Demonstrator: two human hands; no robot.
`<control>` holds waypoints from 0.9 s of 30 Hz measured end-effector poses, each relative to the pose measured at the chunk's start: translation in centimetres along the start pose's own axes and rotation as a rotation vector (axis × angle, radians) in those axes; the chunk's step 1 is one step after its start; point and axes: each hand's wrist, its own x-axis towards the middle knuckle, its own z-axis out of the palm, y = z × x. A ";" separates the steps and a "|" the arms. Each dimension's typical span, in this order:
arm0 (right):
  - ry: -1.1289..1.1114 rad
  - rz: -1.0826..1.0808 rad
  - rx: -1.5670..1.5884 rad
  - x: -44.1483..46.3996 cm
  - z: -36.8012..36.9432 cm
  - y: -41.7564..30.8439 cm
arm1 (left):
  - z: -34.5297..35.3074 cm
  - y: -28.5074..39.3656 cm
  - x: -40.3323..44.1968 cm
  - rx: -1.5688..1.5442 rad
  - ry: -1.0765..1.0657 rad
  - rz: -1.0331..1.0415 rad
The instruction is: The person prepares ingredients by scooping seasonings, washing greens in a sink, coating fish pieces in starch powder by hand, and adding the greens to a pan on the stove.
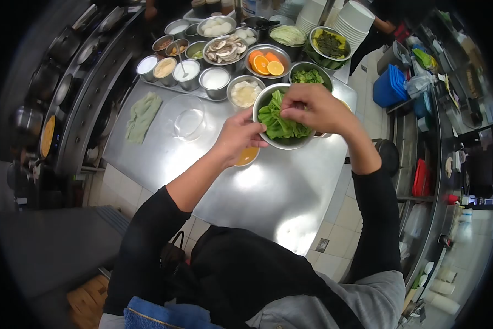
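A metal bowl (286,145) filled with green leaves (282,122) is held up over the steel surface (235,194) by the left hand (236,133). That hand's fingers (253,141) are clenched on the near left side of the bowl, and the thumb is pressed at its rim. The right hand (320,108) is held over the right part of the bowl, with its thumb and fingertips drawn together at the leaves — whether a leaf is pinched between them cannot be told.

Below the left edge of the bowl, a dish of orange-yellow contents (247,157) is partly hidden by the left hand. To the left of the bowl, a clear round dish (186,118) is set down, and farther left of it a pale green cloth (143,117) is laid out. Just beyond the bowl, white cubes (245,94) are contained on its left, and chopped greens (308,75) on its right. Orange pieces (261,64) are seen farther beyond the bowl, and sliced mushrooms (224,49) are heaped farther still, to its left. Stacked white containers (356,19) are placed well beyond the bowl on its right — and a blue bin (388,88) is seen well apart, to the right of the bowl
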 end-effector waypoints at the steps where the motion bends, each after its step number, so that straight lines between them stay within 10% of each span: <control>1: 0.003 0.121 0.217 -0.6 -0.8 -0.4 | -0.1 -0.1 -0.3 -0.001 0.001 0.005; 17: 0.519 0.222 1.740 -8.6 -2.7 -5.0 | -0.8 -0.3 -7.3 0.023 -0.062 -0.038; 19: 0.640 0.302 1.668 -10.8 -3.1 -7.9 | -1.2 -0.4 -7.8 0.059 -0.122 -0.033; 23: 0.542 0.694 0.548 -13.5 -0.5 -13.6 | -2.2 -0.3 -8.6 0.114 -0.271 -0.005; 25: 0.624 0.429 0.075 -13.2 3.1 -14.0 | -2.8 -0.2 -8.8 0.120 -0.345 -0.027; 27: 0.633 0.599 0.023 -12.1 4.9 -16.3 | -3.7 -0.1 -8.7 0.133 -0.433 -0.061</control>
